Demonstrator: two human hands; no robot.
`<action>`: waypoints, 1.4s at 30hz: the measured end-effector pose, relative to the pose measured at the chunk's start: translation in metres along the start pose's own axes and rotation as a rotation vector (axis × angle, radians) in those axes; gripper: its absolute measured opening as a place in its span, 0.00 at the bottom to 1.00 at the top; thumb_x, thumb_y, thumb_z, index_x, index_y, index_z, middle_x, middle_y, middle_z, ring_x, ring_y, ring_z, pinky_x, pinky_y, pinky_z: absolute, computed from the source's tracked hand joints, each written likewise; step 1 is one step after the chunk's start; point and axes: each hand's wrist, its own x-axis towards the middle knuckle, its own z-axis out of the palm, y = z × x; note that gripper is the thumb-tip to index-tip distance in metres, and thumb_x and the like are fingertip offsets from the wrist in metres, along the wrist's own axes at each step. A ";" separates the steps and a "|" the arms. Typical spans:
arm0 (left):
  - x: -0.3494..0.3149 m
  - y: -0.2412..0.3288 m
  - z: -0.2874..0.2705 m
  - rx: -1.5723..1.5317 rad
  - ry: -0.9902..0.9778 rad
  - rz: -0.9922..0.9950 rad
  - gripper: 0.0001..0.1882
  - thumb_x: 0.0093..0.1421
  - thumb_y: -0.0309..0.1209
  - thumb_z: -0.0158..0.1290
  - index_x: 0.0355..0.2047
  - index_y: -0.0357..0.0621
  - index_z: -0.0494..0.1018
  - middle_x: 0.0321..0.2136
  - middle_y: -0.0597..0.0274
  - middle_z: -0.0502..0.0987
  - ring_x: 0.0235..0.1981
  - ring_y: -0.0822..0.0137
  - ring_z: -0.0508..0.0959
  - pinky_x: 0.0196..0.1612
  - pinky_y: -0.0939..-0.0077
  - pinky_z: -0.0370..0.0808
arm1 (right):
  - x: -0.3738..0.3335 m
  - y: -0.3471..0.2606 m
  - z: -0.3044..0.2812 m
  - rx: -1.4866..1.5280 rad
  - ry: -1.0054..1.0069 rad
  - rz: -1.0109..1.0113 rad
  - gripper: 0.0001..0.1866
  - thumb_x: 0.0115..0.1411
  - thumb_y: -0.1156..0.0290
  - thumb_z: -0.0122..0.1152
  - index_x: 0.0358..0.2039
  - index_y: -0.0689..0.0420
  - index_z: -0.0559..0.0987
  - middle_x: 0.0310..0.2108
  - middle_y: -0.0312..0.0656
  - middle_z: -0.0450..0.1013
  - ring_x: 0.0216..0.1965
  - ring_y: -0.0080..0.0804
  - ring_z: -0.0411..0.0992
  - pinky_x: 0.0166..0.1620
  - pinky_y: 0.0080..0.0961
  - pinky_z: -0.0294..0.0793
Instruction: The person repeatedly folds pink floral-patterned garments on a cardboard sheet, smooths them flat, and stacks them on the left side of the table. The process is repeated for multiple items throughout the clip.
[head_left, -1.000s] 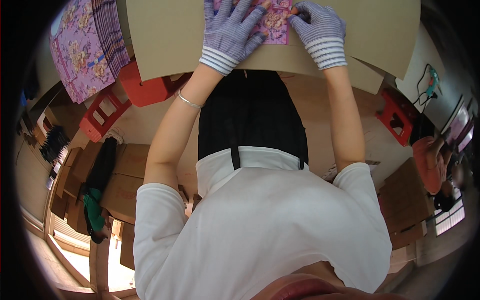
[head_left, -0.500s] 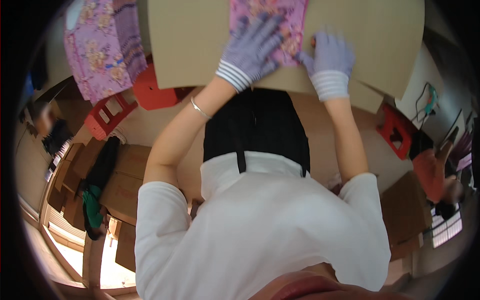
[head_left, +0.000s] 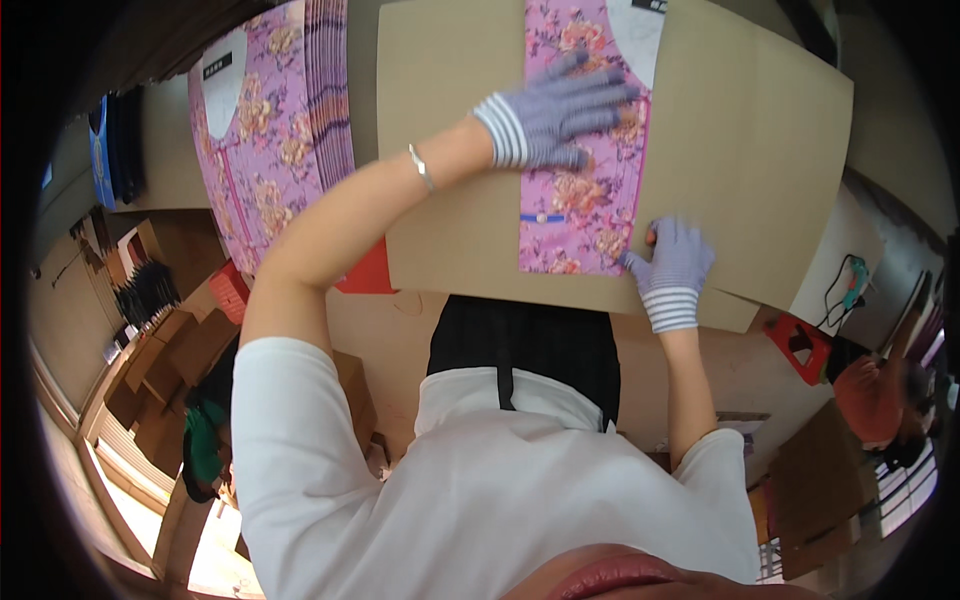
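A folded pink floral garment [head_left: 575, 235] lies on the tan cardboard sheet [head_left: 750, 150] in front of me. It has a white insert at the neck and a small blue strip near its lower edge. My left hand [head_left: 560, 115], in a grey-lilac knit glove, rests flat across the garment's middle with fingers spread. At the garment's lower right edge is my gloved right hand [head_left: 676, 262]. Its thumb reaches the fabric edge, while the other fingers lie stretched on the cardboard, slightly blurred. Some bare fingertips show through the gloves.
Left of the cardboard stands a neat stack of matching folded garments [head_left: 275, 120]. Red stools [head_left: 800, 345] are beside the table, and a teal corded tool [head_left: 855, 285] lies at the right. Other people [head_left: 868, 400] and cardboard boxes [head_left: 165, 375] are farther off.
My left hand has moved across the garment, its forearm now slanting more sideways. My right hand remains by the garment's lower right edge. The view has shifted, showing more of the table and neck insert.
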 end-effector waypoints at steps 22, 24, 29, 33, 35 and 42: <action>-0.065 0.197 0.057 -0.457 0.191 -0.075 0.40 0.54 0.36 0.57 0.67 0.48 0.55 0.67 0.55 0.58 0.69 0.51 0.56 0.67 0.38 0.51 | 0.008 -0.005 -0.003 -0.079 -0.097 0.060 0.24 0.44 0.48 0.75 0.36 0.47 0.77 0.35 0.34 0.78 0.40 0.37 0.74 0.45 0.40 0.69; -0.061 0.195 0.060 -0.344 0.238 -0.216 0.38 0.55 0.35 0.55 0.66 0.47 0.57 0.67 0.54 0.57 0.70 0.50 0.55 0.68 0.36 0.48 | 0.007 -0.003 -0.003 -0.056 -0.073 0.017 0.23 0.45 0.48 0.74 0.36 0.48 0.78 0.35 0.34 0.78 0.41 0.36 0.74 0.45 0.40 0.69; -0.038 0.139 0.036 0.126 0.218 -0.507 0.35 0.57 0.42 0.53 0.64 0.44 0.61 0.68 0.51 0.55 0.69 0.49 0.55 0.67 0.37 0.47 | 0.002 0.029 0.011 0.323 0.001 -0.179 0.16 0.53 0.56 0.69 0.38 0.49 0.79 0.34 0.37 0.78 0.39 0.37 0.75 0.44 0.39 0.71; -0.043 0.141 0.034 0.198 0.108 -0.491 0.34 0.56 0.43 0.54 0.62 0.44 0.63 0.67 0.51 0.57 0.68 0.50 0.56 0.66 0.36 0.49 | -0.004 0.052 0.034 0.849 0.138 -0.214 0.12 0.56 0.65 0.65 0.40 0.53 0.79 0.33 0.41 0.77 0.38 0.40 0.74 0.45 0.37 0.72; -0.052 0.157 0.045 0.170 0.123 -0.509 0.35 0.55 0.42 0.57 0.61 0.46 0.64 0.68 0.54 0.57 0.69 0.51 0.56 0.65 0.36 0.50 | -0.028 0.046 0.024 0.670 0.314 -0.271 0.12 0.55 0.69 0.64 0.40 0.55 0.79 0.33 0.43 0.77 0.38 0.41 0.74 0.45 0.36 0.73; -0.063 0.188 0.047 0.108 -0.020 -0.531 0.42 0.53 0.49 0.58 0.65 0.46 0.59 0.69 0.51 0.51 0.70 0.47 0.51 0.69 0.39 0.44 | -0.055 0.000 0.046 0.334 0.217 -0.513 0.14 0.47 0.66 0.69 0.34 0.51 0.77 0.32 0.41 0.73 0.38 0.42 0.70 0.43 0.40 0.67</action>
